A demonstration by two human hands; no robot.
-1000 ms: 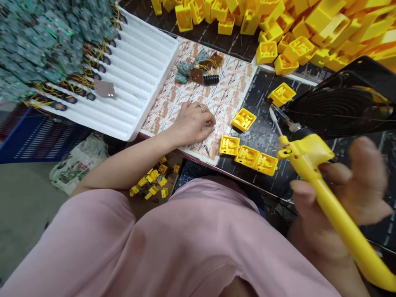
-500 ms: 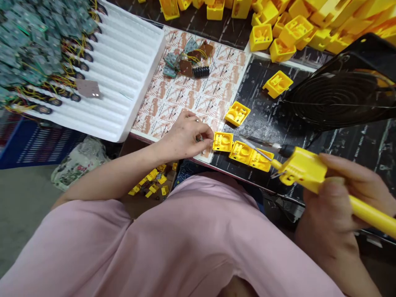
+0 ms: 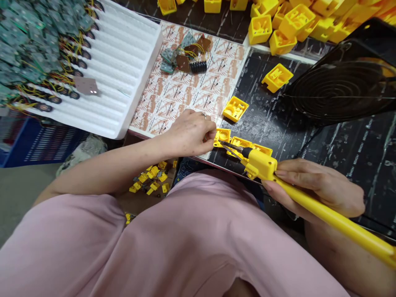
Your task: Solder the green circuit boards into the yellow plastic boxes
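Note:
My right hand [image 3: 318,187] is wrapped round a long yellow soldering tool [image 3: 262,164]. The tool's dark tip and a thin metal tube reach into the leftmost yellow case [image 3: 223,135] of a row at the table's near edge. Against the left side of that case is my left hand [image 3: 198,134], its thumb and fingers pinched together; what lies between them is hidden. Two more open cases, a middle one [image 3: 241,142] and a right one [image 3: 262,150], sit in the row, partly behind the tool. Another open case [image 3: 235,109] lies just beyond the row.
A white ridged foam tray [image 3: 123,62] at the left bears piled green boards [image 3: 27,41] with wires. Boards with a black coil [image 3: 198,67] lie on the patterned sheet. A black fan [image 3: 337,90] stands at right, near a lone case [image 3: 277,77] and heaped yellow cases [image 3: 297,20].
My right hand has moved left with the tool, whose tip has come from above the right cases into the leftmost one. My left hand stays beside that case, its fingers slightly shifted.

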